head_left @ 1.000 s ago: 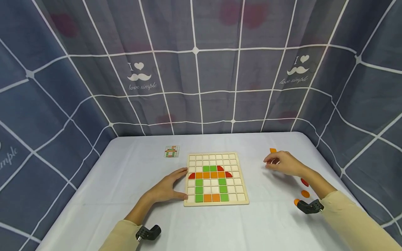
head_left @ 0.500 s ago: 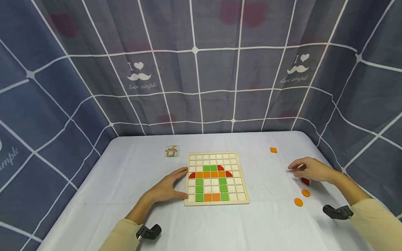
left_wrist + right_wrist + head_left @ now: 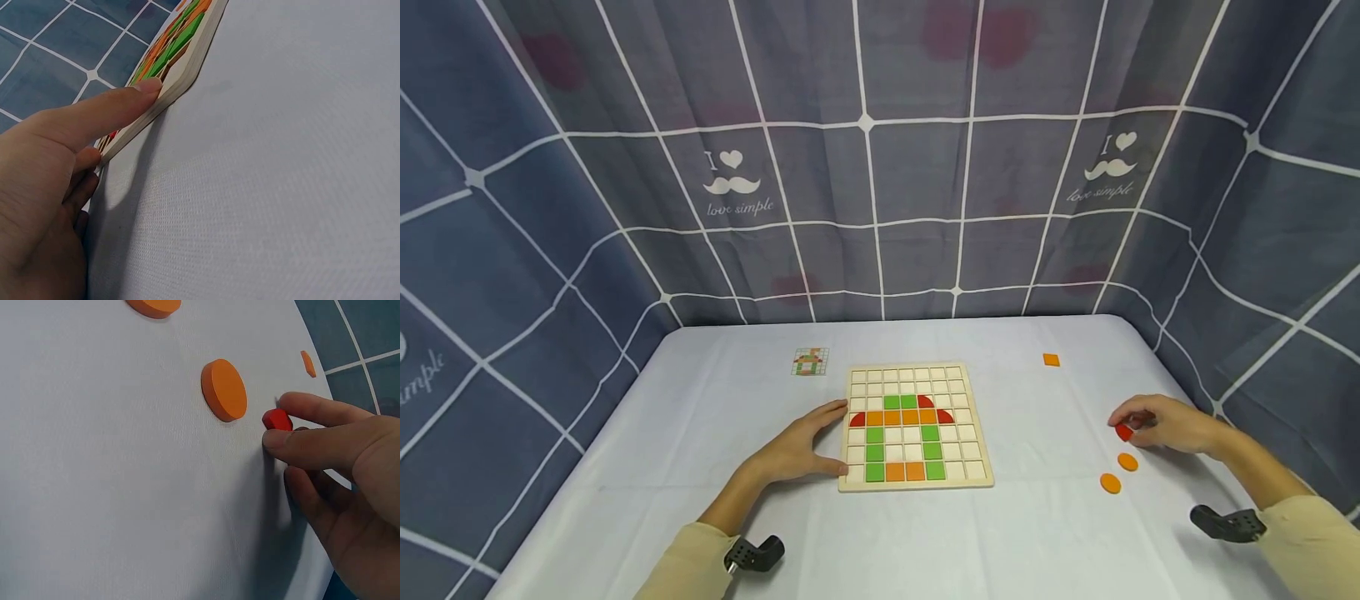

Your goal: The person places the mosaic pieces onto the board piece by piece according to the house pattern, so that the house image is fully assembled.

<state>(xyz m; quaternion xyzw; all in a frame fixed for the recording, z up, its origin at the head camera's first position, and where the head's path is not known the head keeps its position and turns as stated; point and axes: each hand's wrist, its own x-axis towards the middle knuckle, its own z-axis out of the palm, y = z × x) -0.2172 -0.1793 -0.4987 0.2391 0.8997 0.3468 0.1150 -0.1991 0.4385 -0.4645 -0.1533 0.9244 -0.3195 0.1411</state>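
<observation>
In the head view a square wooden grid board (image 3: 955, 433) lies mid-table, with green, orange and red tiles in some of its cells. My left hand (image 3: 797, 446) rests at the board's left side, fingers extended along the edge, and its thumb (image 3: 119, 109) lies on the rim near the front corner. At the right of the table my right hand (image 3: 1172, 423) pinches a small red tile (image 3: 277, 419) between thumb and index finger, close over the cloth. Part of the tile is hidden by the fingers. Two orange discs, one nearer (image 3: 1127, 462) and one farther from the hand (image 3: 1110, 483), lie just in front.
A small printed pattern card (image 3: 810, 362) lies behind the board to the left. An orange square tile (image 3: 1051, 360) sits toward the back right. White cloth covers the table, and a dark checked curtain (image 3: 917, 175) hangs around its back and sides.
My right hand has moved right and toward me, away from the orange square tile, and has taken hold of the red tile. My left hand stays at the board.
</observation>
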